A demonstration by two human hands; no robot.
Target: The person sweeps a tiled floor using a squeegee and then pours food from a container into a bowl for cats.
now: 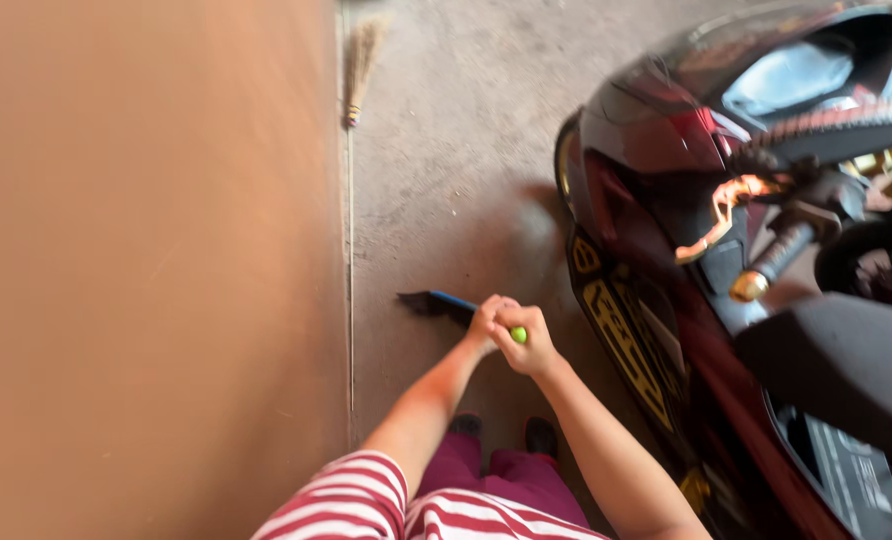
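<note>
Head view, blue-handled broom [444, 301], green end cap, gripped by left hand [486, 320], right hand [528, 338]

My hands grip a smooth blue stick [453, 300] with a glossy green plastic end [518, 335]. The concrete floor [446, 150] looks rough and matt. Right, the scooter's [666, 130] dark red panels shine glossily; its seat [846, 370] looks matt black.
</note>
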